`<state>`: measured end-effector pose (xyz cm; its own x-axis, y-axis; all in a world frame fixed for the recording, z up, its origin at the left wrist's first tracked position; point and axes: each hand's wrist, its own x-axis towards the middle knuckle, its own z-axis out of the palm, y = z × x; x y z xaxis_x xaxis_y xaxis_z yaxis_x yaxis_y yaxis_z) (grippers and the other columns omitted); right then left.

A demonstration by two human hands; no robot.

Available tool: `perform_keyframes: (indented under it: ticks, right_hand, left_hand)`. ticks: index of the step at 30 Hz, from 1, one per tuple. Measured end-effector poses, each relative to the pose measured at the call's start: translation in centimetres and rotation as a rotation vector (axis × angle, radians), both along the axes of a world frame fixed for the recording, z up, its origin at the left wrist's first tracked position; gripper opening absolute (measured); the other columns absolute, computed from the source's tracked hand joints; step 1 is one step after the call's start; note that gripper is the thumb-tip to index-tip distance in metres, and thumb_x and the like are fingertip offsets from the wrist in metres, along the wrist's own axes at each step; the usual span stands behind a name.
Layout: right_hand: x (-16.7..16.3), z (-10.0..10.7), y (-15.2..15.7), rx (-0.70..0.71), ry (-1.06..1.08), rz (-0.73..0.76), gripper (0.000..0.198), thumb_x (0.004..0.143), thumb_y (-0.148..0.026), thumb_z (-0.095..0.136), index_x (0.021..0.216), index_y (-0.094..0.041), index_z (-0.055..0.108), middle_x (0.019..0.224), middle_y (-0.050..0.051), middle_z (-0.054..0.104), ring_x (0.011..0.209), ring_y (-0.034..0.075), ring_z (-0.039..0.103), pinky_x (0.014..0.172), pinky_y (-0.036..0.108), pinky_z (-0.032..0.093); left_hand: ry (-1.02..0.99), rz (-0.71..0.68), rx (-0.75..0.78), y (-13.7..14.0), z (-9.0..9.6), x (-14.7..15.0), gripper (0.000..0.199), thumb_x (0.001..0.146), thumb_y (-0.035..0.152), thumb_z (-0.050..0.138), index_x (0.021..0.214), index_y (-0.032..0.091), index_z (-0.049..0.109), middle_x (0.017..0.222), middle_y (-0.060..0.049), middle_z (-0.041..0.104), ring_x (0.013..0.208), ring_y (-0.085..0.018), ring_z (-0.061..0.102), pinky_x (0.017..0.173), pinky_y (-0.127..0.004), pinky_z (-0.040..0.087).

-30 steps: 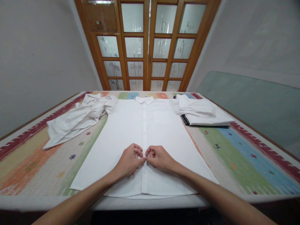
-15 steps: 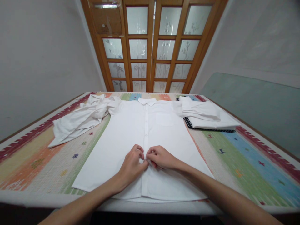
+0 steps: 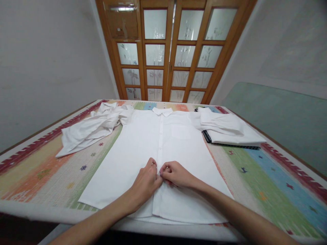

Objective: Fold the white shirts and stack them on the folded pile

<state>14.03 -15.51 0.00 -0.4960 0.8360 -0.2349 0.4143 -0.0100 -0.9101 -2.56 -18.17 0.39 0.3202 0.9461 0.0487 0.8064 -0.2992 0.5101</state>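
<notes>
A white button-up shirt (image 3: pixel 138 143) lies spread flat, front side up, its collar at the far end and its hem near me. At the lower part of the button placket, my left hand (image 3: pixel 146 180) pinches one side of the fabric. Close beside it, my right hand (image 3: pixel 177 174) has thumb and fingers pressed together on the placket from the other side. The fingertips of both almost touch. Whatever button or buttonhole lies between them is hidden by the fingers. Higher up the placket, several buttons show in line.
A crumpled white garment (image 3: pixel 89 127) lies to the left of the shirt. On the right sits a stack of folded white clothes (image 3: pixel 232 131) with dark striped edges. A colourful patterned cloth (image 3: pixel 265 190) covers the table. Beyond stand wooden glass-paned doors (image 3: pixel 169 54).
The view has shifted slightly, so the scene sits a little to the right. Both hands stay at the same spot on the placket, with only small finger movements.
</notes>
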Motion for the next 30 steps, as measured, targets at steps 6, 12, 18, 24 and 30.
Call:
perform_keyframes:
  ticks: [6, 12, 18, 24, 30]
  right_hand:
    - [-0.1, 0.2, -0.3, 0.029, -0.036, -0.03, 0.012, 0.072, -0.011, 0.052, 0.08, -0.016, 0.06, 0.047, -0.008, 0.056, 0.038, 0.006, 0.045, 0.042, 0.016, 0.035]
    - [0.0, -0.4, 0.3, -0.093, 0.017, -0.005, 0.019, 0.082, -0.018, 0.042, 0.082, -0.016, 0.06, 0.046, -0.008, 0.054, 0.03, 0.006, 0.038, 0.035, 0.017, 0.027]
    - [0.0, -0.5, 0.3, -0.102, 0.042, -0.018, 0.02, 0.081, -0.016, 0.041, 0.08, -0.016, 0.061, 0.045, -0.009, 0.053, 0.031, 0.006, 0.037, 0.036, 0.017, 0.028]
    - [-0.1, -0.5, 0.0, -0.045, 0.029, -0.03, 0.012, 0.072, -0.009, 0.051, 0.077, -0.016, 0.059, 0.046, -0.009, 0.054, 0.038, 0.006, 0.045, 0.041, 0.016, 0.032]
    - [-0.1, -0.7, -0.3, 0.072, -0.021, -0.071, 0.015, 0.072, -0.008, 0.055, 0.082, -0.017, 0.061, 0.049, -0.009, 0.056, 0.041, 0.007, 0.045, 0.048, 0.018, 0.036]
  left_hand:
    - [-0.066, -0.008, -0.021, 0.2, 0.1, -0.6, 0.008, 0.075, 0.013, 0.05, 0.073, 0.02, 0.05, 0.096, -0.003, 0.056, 0.079, -0.016, 0.058, 0.073, -0.03, 0.043]
    - [-0.104, -0.002, -0.034, 0.2, 0.7, -0.5, 0.009, 0.072, 0.015, 0.053, 0.07, 0.021, 0.046, 0.093, -0.002, 0.057, 0.078, -0.016, 0.059, 0.073, -0.031, 0.043]
    - [-0.064, 0.003, -0.029, 0.5, 0.2, -0.1, 0.013, 0.069, 0.014, 0.052, 0.067, 0.022, 0.041, 0.09, -0.002, 0.054, 0.07, -0.014, 0.056, 0.067, -0.03, 0.04]
    - [-0.101, -0.011, -0.047, 0.5, 0.3, -0.1, 0.012, 0.07, 0.013, 0.051, 0.067, 0.021, 0.042, 0.089, -0.001, 0.053, 0.068, -0.013, 0.053, 0.065, -0.029, 0.039]
    - [-0.2, -0.041, -0.119, 1.4, 0.4, -0.8, 0.006, 0.069, 0.015, 0.053, 0.066, 0.019, 0.05, 0.091, -0.002, 0.056, 0.07, -0.013, 0.053, 0.062, -0.027, 0.04]
